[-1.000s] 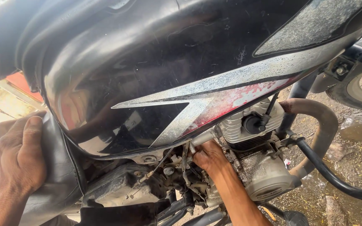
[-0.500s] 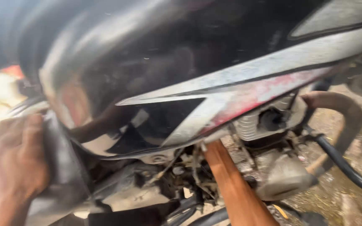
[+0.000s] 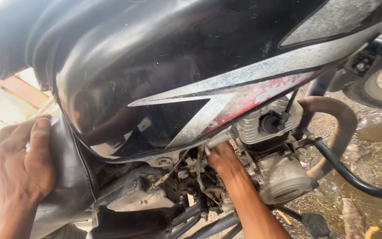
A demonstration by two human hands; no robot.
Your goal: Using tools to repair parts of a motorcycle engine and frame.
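I look down on a motorcycle with a glossy black fuel tank [image 3: 177, 66] bearing a silver and red stripe. My left hand [image 3: 18, 166] lies flat against the black seat [image 3: 69, 181] at the tank's rear edge, fingers spread. My right hand [image 3: 224, 161] reaches up under the tank into the carburettor area [image 3: 195, 177], among cables and small fittings beside the finned engine cylinder [image 3: 266, 126]. Its fingers are tucked behind the parts, so I cannot see whether they grip anything.
A curved exhaust pipe [image 3: 337, 119] and a black crash bar [image 3: 350, 172] stand to the right of the engine. The front wheel [image 3: 376, 86] sits at the far right. Wet gravel ground [image 3: 368, 203] lies below. A footpeg [image 3: 315, 223] sticks out near the bottom.
The view shifted and blurred, then steadied. My right hand stayed under the tank near the carburettor. My left hand stayed on the seat.
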